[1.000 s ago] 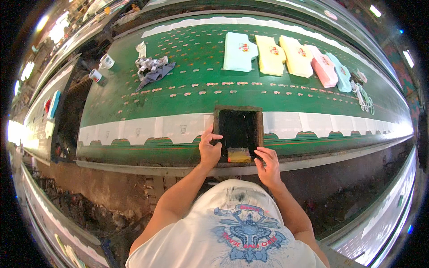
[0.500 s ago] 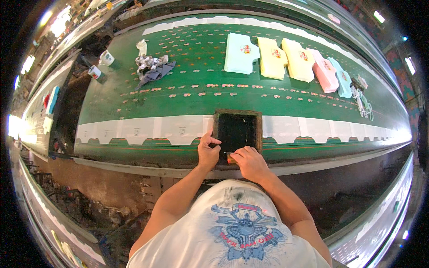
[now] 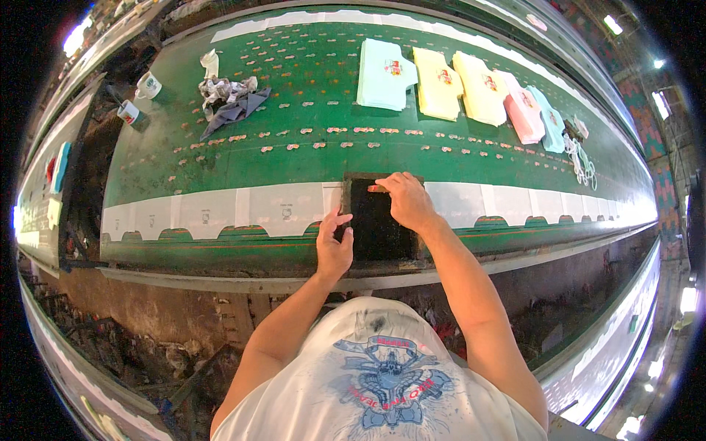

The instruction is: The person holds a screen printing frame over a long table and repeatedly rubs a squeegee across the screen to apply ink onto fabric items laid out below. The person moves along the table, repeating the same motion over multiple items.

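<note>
A small dark screen printing frame [image 3: 348, 192] lies over the near row of white fabric pieces [image 3: 259, 211]. My left hand [image 3: 335, 248] is curled at the frame's left side, thumb and fingers gripping its edge. Inside the frame's far end, my right hand [image 3: 409, 201] is closed on a small squeegee [image 3: 377, 189] with an orange edge; its palm hides most of the tool. Several white pieces to the left of the frame carry a small dark print, and more white pieces [image 3: 507, 203] run on to the right.
Folded garment stacks in mint [image 3: 379, 84], yellow [image 3: 435, 95], pink [image 3: 523, 117] and blue stand on the far right of the green table [image 3: 294, 165]. Beyond them lie tangled cords [image 3: 582, 163]. Crumpled rags [image 3: 232, 99] and two white cups [image 3: 148, 86] are at the far left.
My right hand has moved the squeegee from the frame's near end to its far end. My left hand stays at the frame's left side. The whole view has shifted slightly.
</note>
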Demonstrator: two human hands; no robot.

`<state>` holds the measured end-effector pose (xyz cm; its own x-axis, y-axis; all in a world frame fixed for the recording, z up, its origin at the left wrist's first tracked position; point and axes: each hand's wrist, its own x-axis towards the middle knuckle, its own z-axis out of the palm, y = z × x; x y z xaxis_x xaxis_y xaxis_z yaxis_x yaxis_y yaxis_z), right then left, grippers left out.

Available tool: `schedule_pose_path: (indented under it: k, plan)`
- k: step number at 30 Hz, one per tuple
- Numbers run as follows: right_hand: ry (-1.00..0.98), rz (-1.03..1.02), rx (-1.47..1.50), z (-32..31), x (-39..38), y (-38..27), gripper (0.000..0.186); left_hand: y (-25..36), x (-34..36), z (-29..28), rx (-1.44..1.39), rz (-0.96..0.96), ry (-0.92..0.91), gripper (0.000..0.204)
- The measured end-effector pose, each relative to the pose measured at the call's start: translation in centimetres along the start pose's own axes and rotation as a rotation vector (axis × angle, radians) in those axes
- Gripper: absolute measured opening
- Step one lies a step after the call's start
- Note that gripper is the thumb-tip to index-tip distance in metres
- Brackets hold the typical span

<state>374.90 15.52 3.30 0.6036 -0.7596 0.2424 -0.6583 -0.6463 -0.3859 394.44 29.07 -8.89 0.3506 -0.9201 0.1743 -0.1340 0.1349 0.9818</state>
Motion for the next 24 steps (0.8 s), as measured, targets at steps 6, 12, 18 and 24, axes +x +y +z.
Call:
schedule_pose_path:
  k: [6, 12, 18, 24]
  plan:
    - [-0.035, -0.022, -0.042, 1.0, -3.6, -1.9, 0.047, 0.0, 0.2, -0.1, -0.019, -0.011, -0.020, 0.038]
    - [-0.075, -0.057, -0.056, 0.7, -9.0, -5.6, 0.050, 0.7, 0.1, -0.1, 0.013, -0.015, -0.033, 0.040]
    - [-0.130, -0.016, 0.036, -0.6, -11.6, -7.3, 0.046, 2.0, 0.1, 0.1, 0.269, 0.074, -0.065, 0.050]
    - [-0.057, -0.015, 0.211, -1.9, -13.0, -4.6, 0.043, 2.3, 0.0, 0.9, 0.228, 0.111, -0.034, 0.044]
